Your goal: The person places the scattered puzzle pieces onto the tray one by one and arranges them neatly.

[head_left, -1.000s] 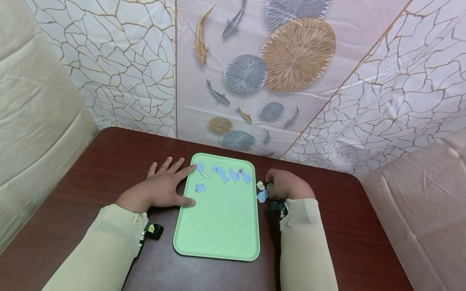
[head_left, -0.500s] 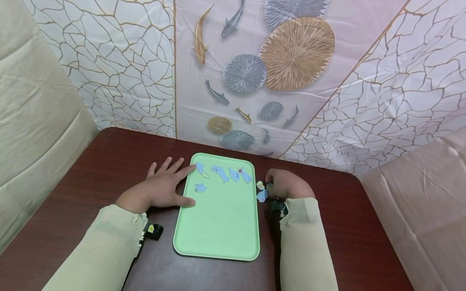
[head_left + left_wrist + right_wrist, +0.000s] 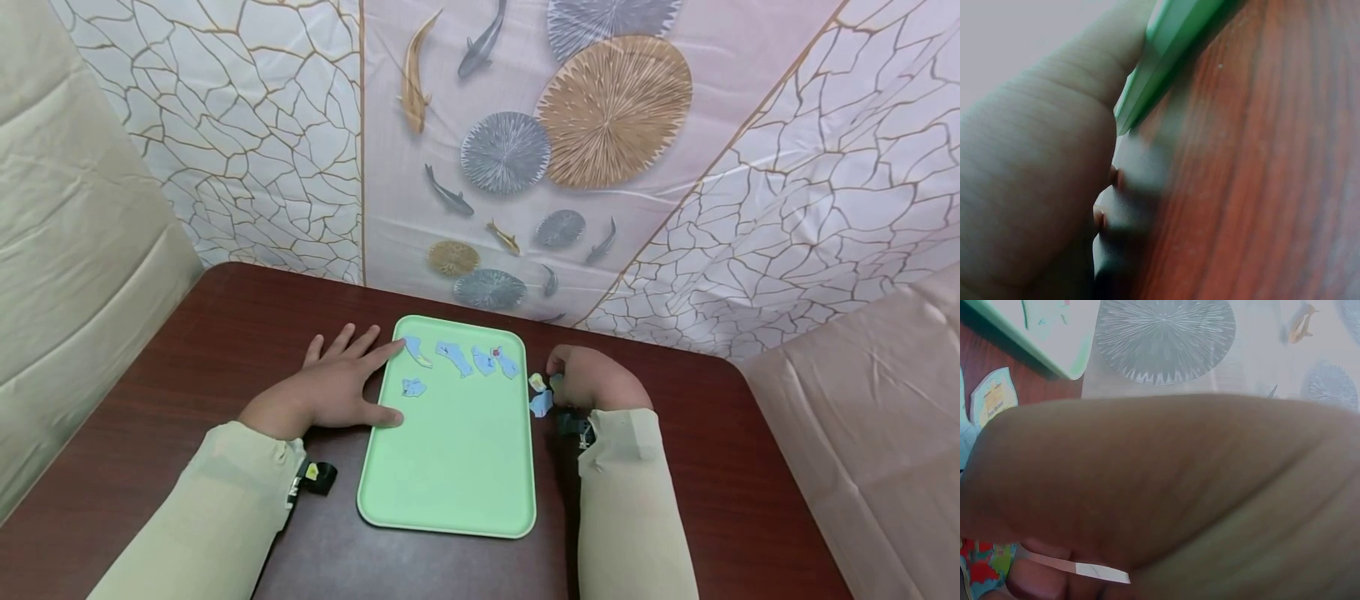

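In the head view my left hand (image 3: 330,390) lies spread at the tray's left side, its index fingertip and thumb reaching over the rim. The pale green tray (image 3: 450,467) carries several flat, irregular light-blue puzzle pieces, including a curved one (image 3: 416,351) by my index finger and a smaller one (image 3: 413,387) below it. Right of the tray, my right hand (image 3: 597,382) has its fingers curled down and pinches a red-and-green puzzle piece (image 3: 984,565), mostly hidden behind the thumb. Beside it on the table lie a yellow-and-white piece (image 3: 536,382) and a blue one (image 3: 541,404).
Everything stands on a dark red-brown wooden table (image 3: 697,500). A patterned cloth wall (image 3: 285,125) with fish and round leaf shapes rises behind its far edge. Beige cloth panels (image 3: 885,400) flank both sides. Each wrist carries a small black camera strap (image 3: 318,477).
Both hands keep nearly the same pose and place. The right forearm shifts very slightly to the right. Pieces on the tray stay where they were.
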Motion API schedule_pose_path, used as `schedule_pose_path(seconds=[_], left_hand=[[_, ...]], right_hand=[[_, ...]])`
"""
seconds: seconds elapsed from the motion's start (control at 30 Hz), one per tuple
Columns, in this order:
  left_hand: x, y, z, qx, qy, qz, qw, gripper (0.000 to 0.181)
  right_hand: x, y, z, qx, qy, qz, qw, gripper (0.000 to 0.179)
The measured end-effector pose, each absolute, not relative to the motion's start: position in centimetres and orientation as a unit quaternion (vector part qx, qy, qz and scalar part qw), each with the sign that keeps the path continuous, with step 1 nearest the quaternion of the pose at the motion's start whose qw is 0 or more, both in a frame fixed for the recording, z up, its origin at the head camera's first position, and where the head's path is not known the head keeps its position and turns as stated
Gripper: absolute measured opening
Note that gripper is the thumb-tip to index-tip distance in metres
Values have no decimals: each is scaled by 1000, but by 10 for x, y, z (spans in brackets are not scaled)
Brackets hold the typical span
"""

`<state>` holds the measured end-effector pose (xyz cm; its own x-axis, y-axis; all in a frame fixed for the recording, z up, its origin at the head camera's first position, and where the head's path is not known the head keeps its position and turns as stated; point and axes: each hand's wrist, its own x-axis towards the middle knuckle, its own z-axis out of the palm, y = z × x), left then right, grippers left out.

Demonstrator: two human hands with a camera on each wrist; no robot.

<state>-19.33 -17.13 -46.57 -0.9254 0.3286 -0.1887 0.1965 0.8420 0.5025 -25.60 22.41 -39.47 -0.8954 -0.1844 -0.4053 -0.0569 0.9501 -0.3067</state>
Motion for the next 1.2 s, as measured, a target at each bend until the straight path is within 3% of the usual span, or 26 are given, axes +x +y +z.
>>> schedule_pose_path(seconds=[0.63,1.03,1.2], left_hand=[[-193,-171,-467,137,950,246,134,117],[-193,-170,-466,136,950,248,135,117],[-194,-171,-466,137,950,246,135,117]], right_hand=[[-246,215,-374,-59,958,-179,218,45],[-238,198,-365,-123,960,-165,190,35],[-235,187,-365,-157,959,-154,178,41]])
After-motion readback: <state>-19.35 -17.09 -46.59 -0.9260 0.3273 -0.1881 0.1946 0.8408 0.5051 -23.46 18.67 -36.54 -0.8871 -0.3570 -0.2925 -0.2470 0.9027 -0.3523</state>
